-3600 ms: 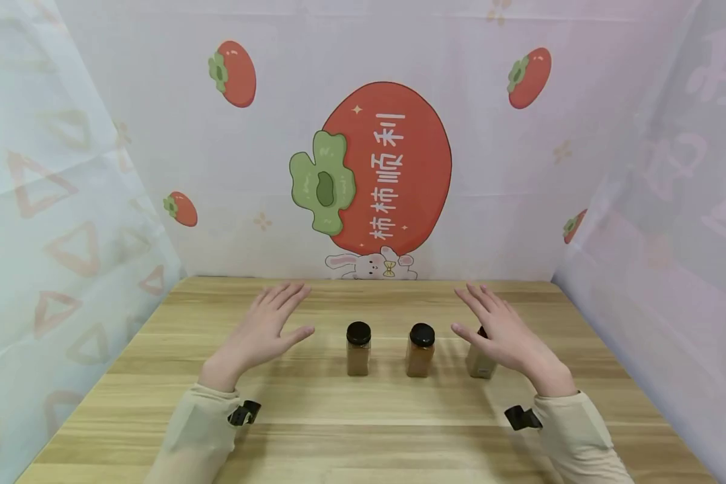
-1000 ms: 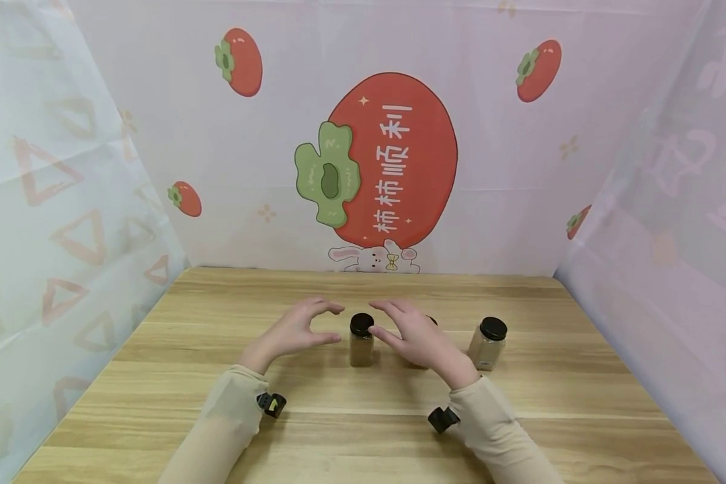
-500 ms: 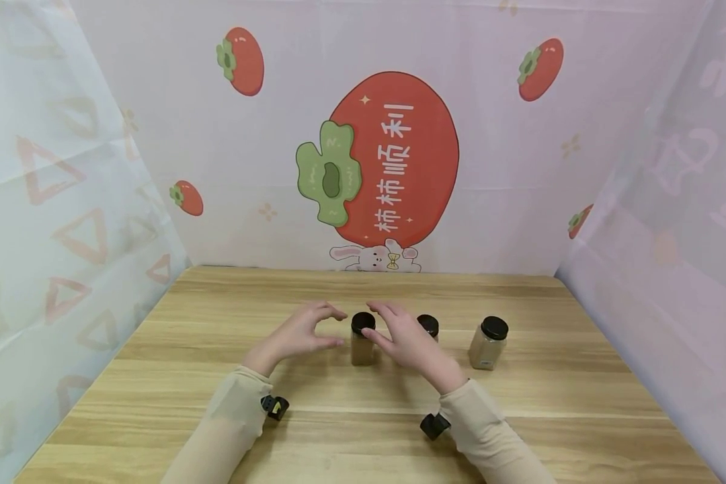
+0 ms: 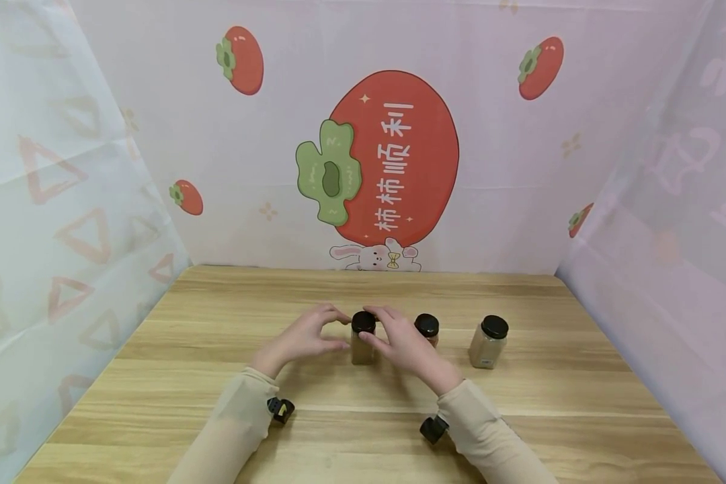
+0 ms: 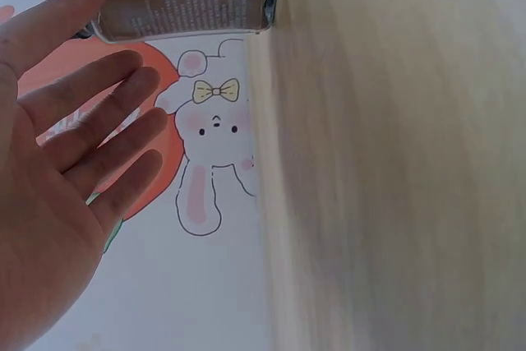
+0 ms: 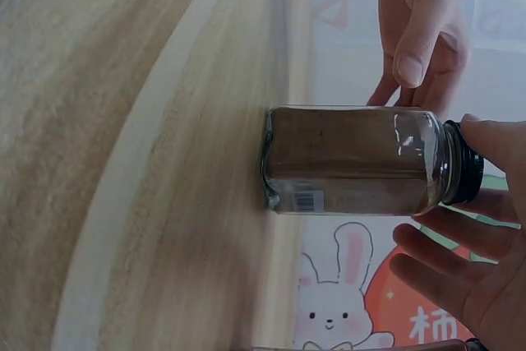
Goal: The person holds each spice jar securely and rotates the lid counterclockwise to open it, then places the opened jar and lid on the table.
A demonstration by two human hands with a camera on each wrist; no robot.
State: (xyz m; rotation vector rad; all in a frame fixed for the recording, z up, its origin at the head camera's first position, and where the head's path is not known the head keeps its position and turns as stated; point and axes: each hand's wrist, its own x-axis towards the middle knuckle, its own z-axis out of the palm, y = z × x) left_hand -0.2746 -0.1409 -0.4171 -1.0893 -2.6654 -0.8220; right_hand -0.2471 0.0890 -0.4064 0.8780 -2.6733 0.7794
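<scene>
In the head view a square glass spice jar (image 4: pixel 361 353) of brown powder with a black lid stands upright on the table, between the two hands. From its right, the right hand (image 4: pixel 402 341) pinches the lid, thumb in front and forefinger behind. The right wrist view shows that thumb (image 6: pixel 493 139) on the lid (image 6: pixel 467 163). The left hand (image 4: pixel 311 334) is at the jar's left side, fingertips close to it, thumb and fingers apart. Its fingers (image 5: pixel 107 96) are extended in the left wrist view, and its thumb overlaps the jar (image 5: pixel 193 2) near the lid.
A second black-lidded jar (image 4: pixel 427 325) stands just right of the right hand, partly hidden by it. Farther right is a third jar (image 4: pixel 488 344) of paler powder. The wooden table (image 4: pixel 351 430) meets a printed cloth backdrop (image 4: pixel 266 148) at the back and sides.
Both hands have come inward from wide apart to either side of the leftmost jar. In the last half second the left hand edges right and the right fingers close in at the lid.
</scene>
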